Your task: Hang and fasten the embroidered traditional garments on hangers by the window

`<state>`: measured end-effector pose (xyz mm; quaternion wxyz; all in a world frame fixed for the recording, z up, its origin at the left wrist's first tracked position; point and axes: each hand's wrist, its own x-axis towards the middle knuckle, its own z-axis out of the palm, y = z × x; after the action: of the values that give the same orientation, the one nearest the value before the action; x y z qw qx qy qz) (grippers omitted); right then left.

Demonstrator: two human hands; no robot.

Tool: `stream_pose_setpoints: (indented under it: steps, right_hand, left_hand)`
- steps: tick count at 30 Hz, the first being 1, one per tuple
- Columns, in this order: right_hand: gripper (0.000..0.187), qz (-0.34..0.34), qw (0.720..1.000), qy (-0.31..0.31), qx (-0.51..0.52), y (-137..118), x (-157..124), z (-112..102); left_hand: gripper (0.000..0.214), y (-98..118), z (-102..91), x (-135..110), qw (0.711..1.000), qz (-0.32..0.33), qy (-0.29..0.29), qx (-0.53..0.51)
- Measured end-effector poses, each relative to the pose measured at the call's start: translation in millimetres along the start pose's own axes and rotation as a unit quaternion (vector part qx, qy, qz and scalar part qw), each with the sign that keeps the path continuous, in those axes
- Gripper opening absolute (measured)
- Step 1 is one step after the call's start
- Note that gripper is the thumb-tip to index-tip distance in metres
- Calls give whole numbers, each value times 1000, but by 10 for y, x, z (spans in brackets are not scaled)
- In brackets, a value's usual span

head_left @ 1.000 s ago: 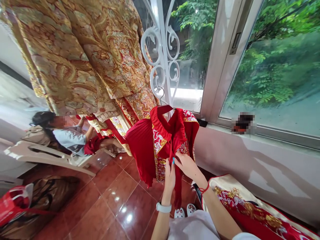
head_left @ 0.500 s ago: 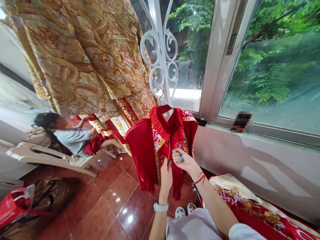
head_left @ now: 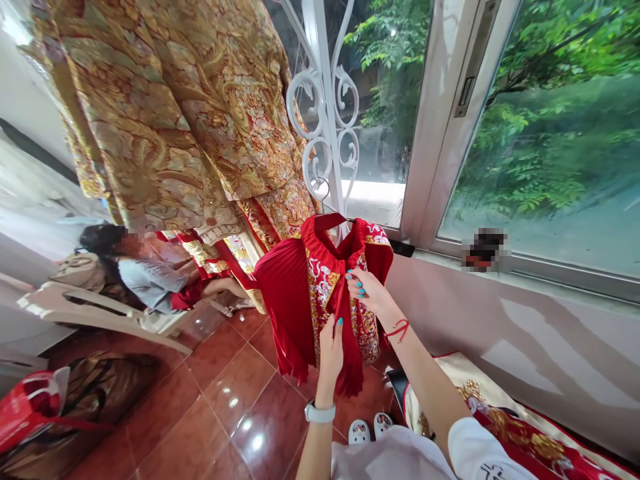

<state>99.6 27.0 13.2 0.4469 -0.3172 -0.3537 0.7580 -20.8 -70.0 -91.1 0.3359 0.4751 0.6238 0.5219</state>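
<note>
A red pleated skirt (head_left: 285, 280) with embroidered panels and a gathered elastic waistband hangs in front of me. Its hanger (head_left: 324, 200) hooks onto the white scrollwork stand (head_left: 327, 127). My right hand (head_left: 371, 293), with blue nails and a red cord bracelet, is closed on the skirt's front just under the waistband. Lower down, my left hand (head_left: 330, 347) pinches the red fabric at the front between thumb and fingers. A pale watch (head_left: 320, 413) sits on my left wrist.
Gold embroidered robes (head_left: 175, 120) hang at the upper left. Beyond them a person (head_left: 150, 277) sits on a white chair (head_left: 90, 310). A brown bag (head_left: 100, 387) lies on the tiled floor at left. Another embroidered garment (head_left: 530, 427) lies at the lower right, below the window.
My right hand has moved up to just under the waistband, and the waistband's front edges now sit closer together. My left hand has stayed nearly in place.
</note>
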Motion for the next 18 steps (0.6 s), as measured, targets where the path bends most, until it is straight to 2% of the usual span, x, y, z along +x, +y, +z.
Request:
stream_pose_setpoints:
  steps: [3,6,7,8,12,15,18]
  right_hand:
    - [29,-86,984,37,-150,65,-53,-93]
    - [28,-223,920,170,-276,157,-23,-208]
    - [32,-247,901,196,-297,201,6,-240]
    - [37,-254,895,195,-309,249,41,-264]
    - [36,-179,942,42,-282,412,165,-275]
    - [31,-166,949,13,-267,415,139,-211]
    - [32,-128,957,-37,-257,337,7,-128]
  left_hand:
    - [43,-59,4,-26,1000,-8,14,-4]
    - [45,-120,-5,-64,999,25,48,6]
    - [46,-135,-13,-76,997,45,66,11]
    - [46,-144,-24,-88,994,65,85,16]
    - [45,-109,-62,-132,985,107,130,29]
    - [44,-50,-30,-161,988,113,103,2]
    - [42,-42,80,-180,992,62,82,-78]
